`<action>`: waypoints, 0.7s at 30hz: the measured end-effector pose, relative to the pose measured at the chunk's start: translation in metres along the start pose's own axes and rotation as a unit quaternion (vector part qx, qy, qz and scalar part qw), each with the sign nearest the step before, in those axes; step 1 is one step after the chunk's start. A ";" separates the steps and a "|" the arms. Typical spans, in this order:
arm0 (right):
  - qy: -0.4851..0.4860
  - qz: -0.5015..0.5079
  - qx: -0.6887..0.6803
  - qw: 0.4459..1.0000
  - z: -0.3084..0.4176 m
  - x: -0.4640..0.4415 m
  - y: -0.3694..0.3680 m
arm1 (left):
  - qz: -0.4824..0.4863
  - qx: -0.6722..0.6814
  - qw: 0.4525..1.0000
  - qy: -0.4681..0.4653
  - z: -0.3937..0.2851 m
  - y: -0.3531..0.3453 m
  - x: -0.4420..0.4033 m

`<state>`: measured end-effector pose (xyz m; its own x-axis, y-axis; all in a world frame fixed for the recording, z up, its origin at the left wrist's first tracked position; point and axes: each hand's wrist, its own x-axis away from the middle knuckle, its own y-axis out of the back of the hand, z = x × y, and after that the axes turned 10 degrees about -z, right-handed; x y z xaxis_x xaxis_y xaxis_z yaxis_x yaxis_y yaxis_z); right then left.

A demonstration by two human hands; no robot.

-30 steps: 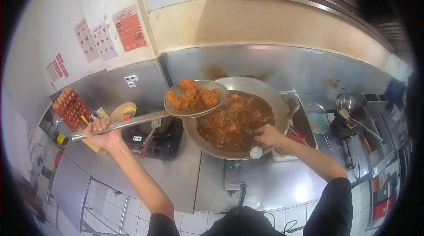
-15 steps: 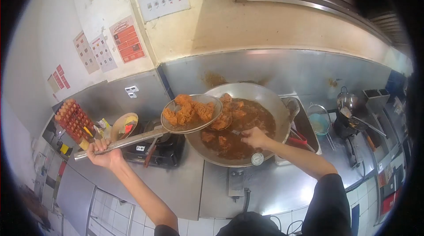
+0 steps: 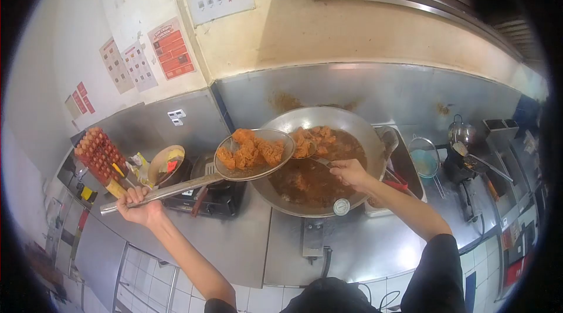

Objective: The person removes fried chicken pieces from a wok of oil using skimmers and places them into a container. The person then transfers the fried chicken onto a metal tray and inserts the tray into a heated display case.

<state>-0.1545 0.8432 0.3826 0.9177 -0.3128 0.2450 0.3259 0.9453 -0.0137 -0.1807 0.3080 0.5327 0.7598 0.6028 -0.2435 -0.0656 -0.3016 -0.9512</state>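
My left hand [image 3: 139, 203] grips the metal handle of a large long-handled strainer [image 3: 187, 187]. Several pieces of browned fried chicken [image 3: 251, 150] lie in its round basket, over the left rim of a wide wok [image 3: 263, 189]. My right hand [image 3: 350, 173] is closed around the handle of a smaller metal skimmer [image 3: 319, 159]. The skimmer's round head is beside the strainer's right edge, with chicken in or against it. Dark oil [image 3: 340, 166] fills the wok, and more fried chicken [image 3: 322, 133] sits toward its back left.
A dial thermometer [image 3: 341, 206] is at the wok's front rim. To the left are a black stove [image 3: 220, 204], a bowl [image 3: 157, 167] and stacked eggs [image 3: 99, 153]. On the right stand a tray [image 3: 417, 187], a blue-green sieve [image 3: 423, 163] and a dark pot [image 3: 460, 166].
My right hand has moved up slightly, bringing the skimmer toward the strainer. Chicken from the front of the wok is now gathered toward the back left. My left hand stays nearly still.
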 end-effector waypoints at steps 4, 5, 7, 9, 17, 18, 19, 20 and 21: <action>0.033 -0.032 0.061 0.997 0.016 0.030 0.021 | 0.011 -0.001 1.000 0.005 0.005 0.008 -0.003; 0.031 -0.026 0.068 0.997 0.023 0.041 0.027 | 0.004 -0.002 1.000 0.000 0.006 0.008 -0.001; 0.088 -0.066 0.144 0.983 0.035 0.058 0.039 | -0.021 -0.001 1.000 0.001 0.012 0.007 0.002; 0.100 -0.077 0.137 0.982 0.032 0.061 0.060 | -0.013 0.012 1.000 0.014 0.017 0.016 0.002; 0.131 -0.120 0.190 0.966 0.068 0.114 0.090 | -0.041 0.022 0.998 0.034 0.057 0.020 0.009; 0.124 -0.113 0.173 0.970 0.076 0.125 0.086 | -0.045 0.009 0.998 0.038 0.062 0.019 0.011; 0.119 -0.107 0.156 0.975 0.082 0.134 0.083 | -0.047 -0.002 0.998 0.043 0.068 0.019 0.015; 0.120 -0.108 0.157 0.974 0.087 0.138 0.080 | -0.050 -0.005 0.998 0.036 0.073 0.018 0.015; 0.110 -0.104 0.152 0.977 0.091 0.142 0.078 | -0.050 -0.003 0.998 0.038 0.078 0.016 0.017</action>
<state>-0.0195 0.8813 0.5047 0.8763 -0.4818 -0.0028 0.4588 0.8327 0.3102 -0.2193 0.3712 0.4982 0.8091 0.5726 -0.1319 0.0174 -0.2477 -0.9687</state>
